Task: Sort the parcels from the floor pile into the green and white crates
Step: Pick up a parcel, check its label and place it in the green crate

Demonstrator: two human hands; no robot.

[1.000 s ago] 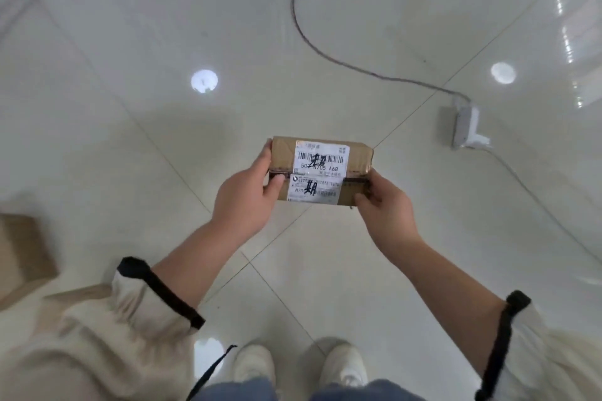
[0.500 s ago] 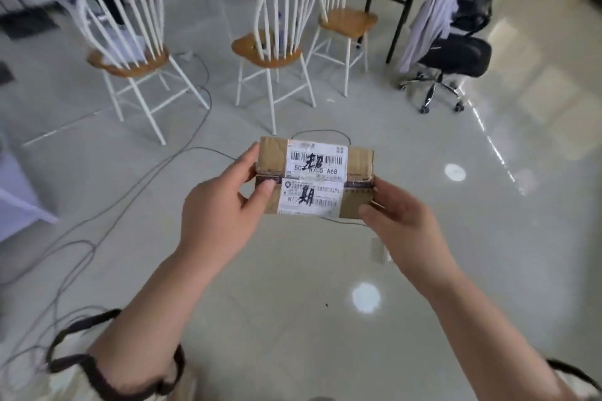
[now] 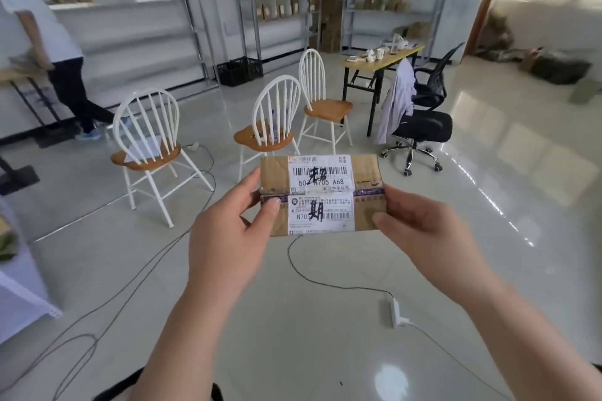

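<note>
**Cardboard parcel up at chest height, no crate in sight**

Head view: you pinch the parcel (image 3: 321, 195) by its two ends, left hand (image 3: 228, 238) and right hand (image 3: 423, 234) closed on it, over bare floor. Neither crate shows; walking on, you could trip on the floor cable (image 3: 325, 283) or pick the wrong crate.

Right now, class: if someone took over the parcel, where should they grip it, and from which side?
Grip the parcel by its two short ends, coming in from left and right, as the left hand and right hand do. It is flat and wide, held label-up; thumbs on top near the edges keep the label readable.
</note>
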